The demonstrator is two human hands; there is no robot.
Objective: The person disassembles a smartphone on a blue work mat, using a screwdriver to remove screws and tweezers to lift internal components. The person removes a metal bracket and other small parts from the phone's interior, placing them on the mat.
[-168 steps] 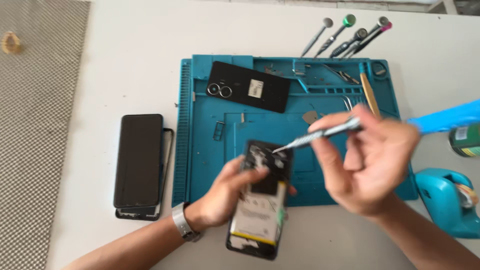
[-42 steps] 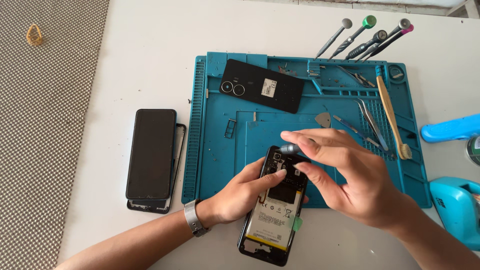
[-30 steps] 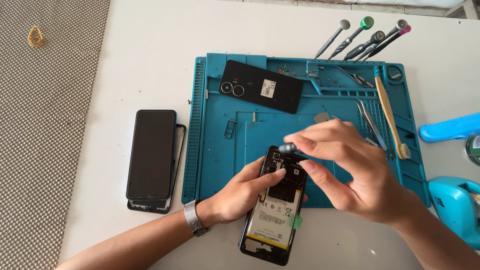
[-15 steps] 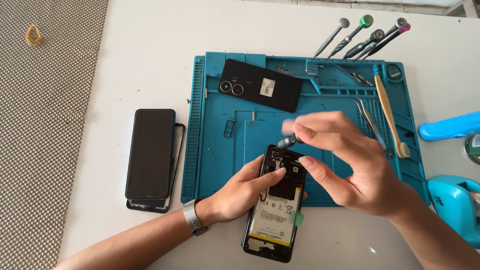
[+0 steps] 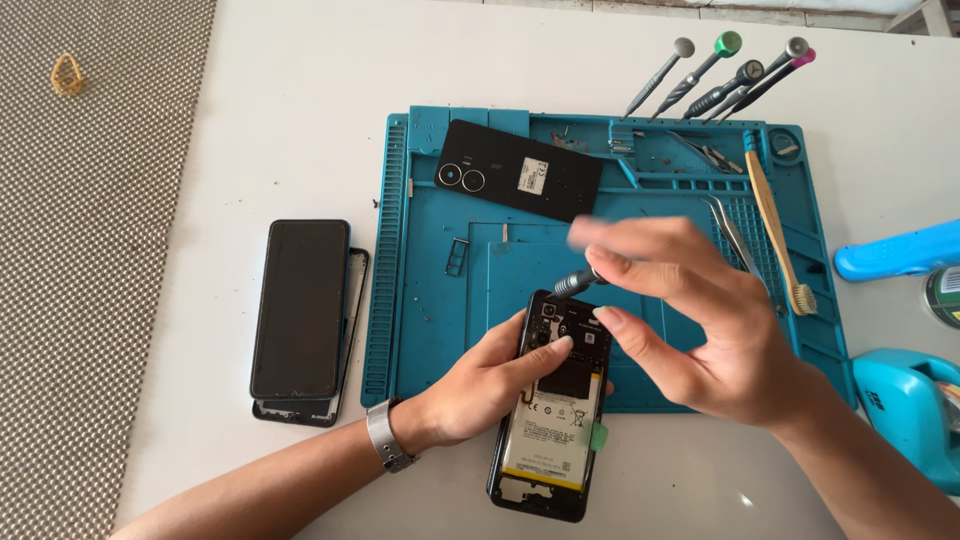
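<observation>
An opened phone (image 5: 556, 400), its back removed so that the battery and circuit boards are exposed, lies across the near edge of a blue repair mat (image 5: 430, 310) on the desk (image 5: 300, 120). It is steadied by the left hand (image 5: 480, 385), whose fingers (image 5: 548, 352) are spread over its left edge and upper board, apparently so that it does not shift under the tool. A small screwdriver (image 5: 575, 283) is held above the phone's top end by the right hand (image 5: 700, 320); its fingers are pinched together round the handle, the index finger blurred, and the tip is pointed down towards the camera corner. Whether the tip touches a screw cannot be told.

Further back on the mat, the removed black back cover (image 5: 520, 180) is laid flat, kept within reach. A bamboo brush (image 5: 775, 230) and tweezers (image 5: 735, 235) are placed at the right of the mat, and a row of spare screwdrivers (image 5: 720, 75) is ranged beyond its far edge. A second phone (image 5: 300, 310), screen dark, is stacked on a frame left of the mat.
</observation>
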